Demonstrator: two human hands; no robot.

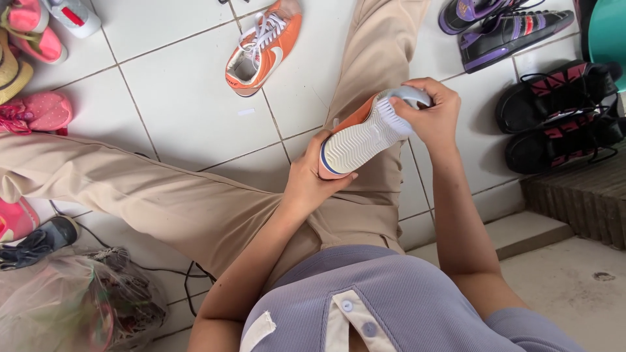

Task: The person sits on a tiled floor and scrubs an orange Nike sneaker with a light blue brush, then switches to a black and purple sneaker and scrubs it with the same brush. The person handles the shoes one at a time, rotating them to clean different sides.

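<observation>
So the orange shoe point(362, 133) is flipped sole-up over the lap, white tread facing the camera. Left hand point(312, 179) grips it at the near end, fingers wrapped round the edge with the thumb on the sole. Right hand point(430, 111) is clamped round a small grey brush point(401, 107), bristles pressed on the far end of the sole.

Its twin, the other orange shoe point(263, 45), sits on the tiled floor point(182, 98) well apart, past the knee. Black sandals point(561, 117) and purple shoes point(502, 26) on the right, pink shoes point(36, 111) on the left, a plastic bag point(72, 300) near the hip.

Risk as I see it: the shoe's only pinched at one end, so a hard scrub at the far end could twist it out of the left hand. Muck off the brush could also end up on the beige trousers point(163, 195) right underneath.
</observation>
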